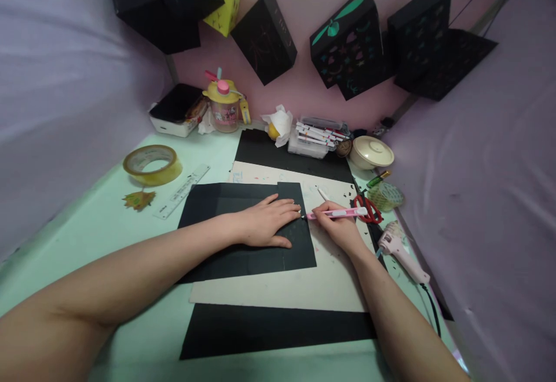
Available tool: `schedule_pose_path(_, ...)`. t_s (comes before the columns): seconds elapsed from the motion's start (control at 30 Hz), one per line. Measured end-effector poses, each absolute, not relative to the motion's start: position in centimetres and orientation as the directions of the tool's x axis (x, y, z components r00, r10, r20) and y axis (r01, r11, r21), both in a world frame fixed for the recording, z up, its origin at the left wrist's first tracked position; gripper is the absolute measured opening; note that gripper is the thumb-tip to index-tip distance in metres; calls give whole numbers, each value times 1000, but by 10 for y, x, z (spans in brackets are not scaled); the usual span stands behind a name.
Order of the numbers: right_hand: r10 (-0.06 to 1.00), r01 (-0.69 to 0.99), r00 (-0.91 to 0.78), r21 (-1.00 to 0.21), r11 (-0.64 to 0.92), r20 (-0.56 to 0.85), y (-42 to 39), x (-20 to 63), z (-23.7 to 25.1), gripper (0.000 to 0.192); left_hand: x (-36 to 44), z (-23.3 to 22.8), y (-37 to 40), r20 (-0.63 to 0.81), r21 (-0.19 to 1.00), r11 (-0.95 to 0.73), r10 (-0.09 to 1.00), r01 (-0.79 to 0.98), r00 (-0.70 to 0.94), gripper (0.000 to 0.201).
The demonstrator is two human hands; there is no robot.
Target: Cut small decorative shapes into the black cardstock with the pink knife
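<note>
My left hand (266,222) lies flat, fingers together, pressing on a sheet of black paper (217,202) in the middle of the table. My right hand (336,225) grips a pink and white craft knife (343,213), its tip at the black sheet's right edge, just beside my left fingertips. The black sheet rests on a cream board (313,280), which lies over a larger black sheet (269,327).
Red scissors (369,208) and a pink glue gun (397,248) lie right of my right hand. A tape roll (153,164), a ruler (182,191) and a dried leaf (139,199) sit at the left. Markers (315,134), a lidded bowl (371,151) and a cup (225,106) stand at the back.
</note>
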State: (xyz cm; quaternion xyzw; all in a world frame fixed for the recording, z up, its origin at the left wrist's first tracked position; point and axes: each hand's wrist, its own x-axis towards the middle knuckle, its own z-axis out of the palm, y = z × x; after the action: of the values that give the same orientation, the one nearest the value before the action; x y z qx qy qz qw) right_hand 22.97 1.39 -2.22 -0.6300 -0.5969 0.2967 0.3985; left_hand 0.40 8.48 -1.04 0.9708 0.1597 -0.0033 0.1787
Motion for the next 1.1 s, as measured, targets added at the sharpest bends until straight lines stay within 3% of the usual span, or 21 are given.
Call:
schedule_pose_path(0.3,980,520,163,-854,17,118,12,231,-22,18,4,-11,85,-62,341,-889,305,307,950,73)
schedule_pose_path(0.73,978,558,92,-823,104,187,10,231,-21,18,4,-13,86,-41,332,-897,294,290,955,67)
schedule_pose_path(1.1,981,582,90,-809,88,172,10,230,-23,18,4,-12,86,-31,360,-888,297,288,954,66)
